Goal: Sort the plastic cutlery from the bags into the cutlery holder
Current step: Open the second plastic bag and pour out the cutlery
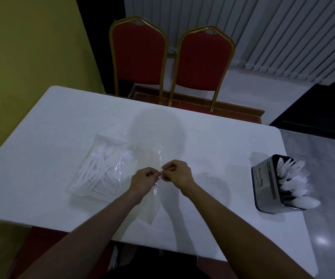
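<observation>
A clear, empty-looking plastic bag (154, 200) lies flat at the middle of the white table (213, 137). My left hand (143, 181) and my right hand (177, 173) meet above it, both pinching the bag's thin edge between their fingertips. To the left lies a second clear bag (100, 170) full of white plastic cutlery, untouched. At the table's right edge stands the dark cutlery holder (265, 184), with white plastic spoons and forks (292, 178) sticking out of its top.
Two red chairs with gold frames (139, 55) (204, 59) stand behind the table's far edge. A yellow wall runs along the left. Grey floor shows to the right of the table, close to the holder.
</observation>
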